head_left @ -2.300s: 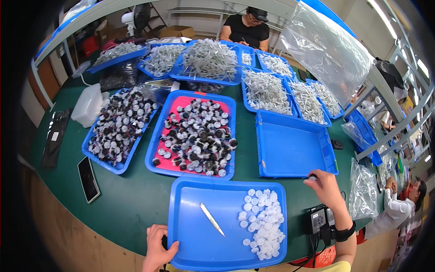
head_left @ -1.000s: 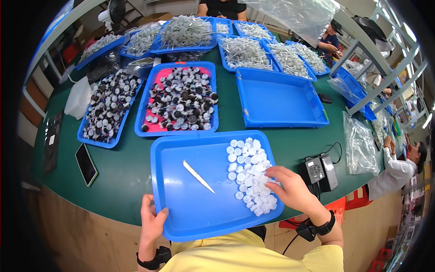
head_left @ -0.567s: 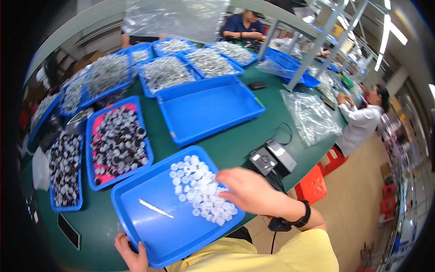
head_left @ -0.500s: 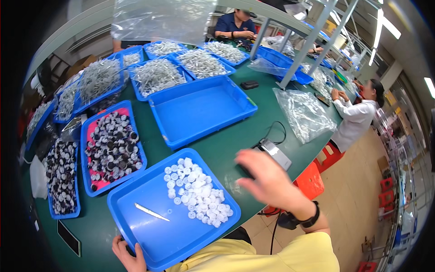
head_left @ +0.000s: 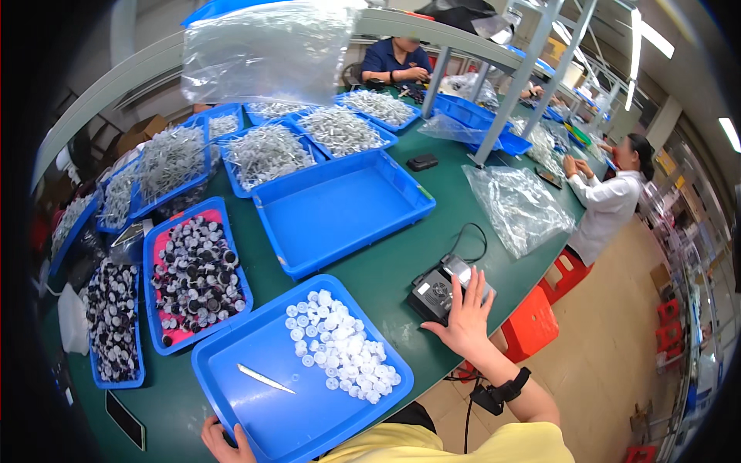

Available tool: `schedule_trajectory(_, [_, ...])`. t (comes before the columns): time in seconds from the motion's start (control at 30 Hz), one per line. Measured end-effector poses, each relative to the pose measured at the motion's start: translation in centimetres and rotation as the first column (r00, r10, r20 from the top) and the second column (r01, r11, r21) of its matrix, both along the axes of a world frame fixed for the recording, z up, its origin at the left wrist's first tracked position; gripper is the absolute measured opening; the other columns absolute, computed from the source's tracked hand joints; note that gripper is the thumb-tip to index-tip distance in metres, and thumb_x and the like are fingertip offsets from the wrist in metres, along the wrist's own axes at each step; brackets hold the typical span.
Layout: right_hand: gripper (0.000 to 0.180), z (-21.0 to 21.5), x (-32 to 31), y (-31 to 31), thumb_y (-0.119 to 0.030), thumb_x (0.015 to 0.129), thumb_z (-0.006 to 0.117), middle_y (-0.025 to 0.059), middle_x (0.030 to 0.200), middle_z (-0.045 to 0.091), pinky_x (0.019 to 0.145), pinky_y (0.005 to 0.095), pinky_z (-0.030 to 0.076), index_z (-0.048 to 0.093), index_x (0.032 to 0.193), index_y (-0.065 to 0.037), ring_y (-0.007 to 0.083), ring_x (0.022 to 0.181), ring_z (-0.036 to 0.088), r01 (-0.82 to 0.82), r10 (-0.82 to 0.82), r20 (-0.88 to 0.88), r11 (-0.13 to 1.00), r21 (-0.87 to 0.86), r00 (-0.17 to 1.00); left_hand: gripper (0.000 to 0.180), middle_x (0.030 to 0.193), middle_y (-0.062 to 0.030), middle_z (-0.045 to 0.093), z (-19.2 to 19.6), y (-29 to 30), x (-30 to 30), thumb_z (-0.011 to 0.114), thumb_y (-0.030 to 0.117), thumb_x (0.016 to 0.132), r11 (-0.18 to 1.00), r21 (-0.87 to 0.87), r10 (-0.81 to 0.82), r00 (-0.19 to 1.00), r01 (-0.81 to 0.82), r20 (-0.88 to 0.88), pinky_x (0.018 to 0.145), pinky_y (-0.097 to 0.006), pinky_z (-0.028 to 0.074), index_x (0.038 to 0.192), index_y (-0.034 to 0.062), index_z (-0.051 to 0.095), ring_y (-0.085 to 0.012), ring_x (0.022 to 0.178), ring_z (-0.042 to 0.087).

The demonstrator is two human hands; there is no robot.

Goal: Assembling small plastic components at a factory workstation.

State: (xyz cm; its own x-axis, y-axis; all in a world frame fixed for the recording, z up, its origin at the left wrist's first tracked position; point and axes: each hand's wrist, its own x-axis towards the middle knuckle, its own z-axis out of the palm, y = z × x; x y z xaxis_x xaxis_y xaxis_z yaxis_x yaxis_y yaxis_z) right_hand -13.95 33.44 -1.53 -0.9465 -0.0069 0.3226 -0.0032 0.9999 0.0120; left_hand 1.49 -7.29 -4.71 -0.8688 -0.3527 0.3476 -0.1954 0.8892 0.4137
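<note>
On the desk [head_left: 454, 204], the front tray [head_left: 266, 420] holds discs [head_left: 347, 351] at its right and a tool [head_left: 265, 378] left of them; a phone [head_left: 125, 420] lies left of the tray, a device [head_left: 431, 297] right, another tray [head_left: 340, 212] behind.

I see a way for the right hand [head_left: 465, 326] over the green desk [head_left: 454, 204], between the deep blue tray [head_left: 340, 212] and the clear bag [head_left: 521, 212]; the boxy black device [head_left: 433, 297] obstructs the near end.

Left hand [head_left: 225, 444] cut off below, at blue tray's [head_left: 270, 420] left edge; black device [head_left: 434, 295] near table's [head_left: 401, 258] right edge partly hidden behind right hand [head_left: 465, 328].
</note>
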Motion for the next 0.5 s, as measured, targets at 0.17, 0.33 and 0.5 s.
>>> schedule_trajectory(0.17, [0.094,-0.4,-0.8,1.3,-0.040,0.052,0.079,0.0297,0.133,0.018,0.091,0.0528,0.027,0.032,0.122,0.000,0.0446,0.118,0.028,-0.006,0.007,-0.083,1.000,0.011,0.997,0.018,0.102,-0.0192,0.049,-1.4,0.4,0.1,0.060,0.007,0.068,0.965,0.258,0.087,0.988,-0.053,-0.125,0.083,-0.039,0.035,0.081,-0.0008,0.050,-0.0322,0.094,0.045])
schedule_trajectory(0.33, [0.107,-0.3,-1.5,1.8,-0.025,0.046,0.081,0.0259,0.137,0.016,0.097,0.0485,0.026,0.023,0.132,0.000,0.0441,0.123,0.025,-0.139,0.138,-0.049,0.990,-0.020,0.989,0.024,0.096,-0.0162,0.053,-1.7,0.7,-0.3,0.063,0.018,0.068,0.979,0.193,0.096,0.984,-0.066,-0.150,0.081,-0.043,0.037,0.081,0.0000,0.054,-0.0340,0.092,0.047])
schedule_trajectory(0.5, [0.097,0.3,-1.4,1.6,-0.051,0.058,0.073,0.0227,0.137,0.023,0.089,0.0500,0.037,0.030,0.131,-0.005,0.0423,0.115,0.037,-0.131,0.148,-0.135,0.983,0.130,0.980,0.028,0.104,-0.0172,0.051,-1.2,1.5,-0.4,0.063,0.020,0.074,0.978,0.200,0.086,0.992,-0.066,-0.095,0.086,-0.043,0.036,0.090,-0.0005,0.053,-0.0342,0.100,0.045])
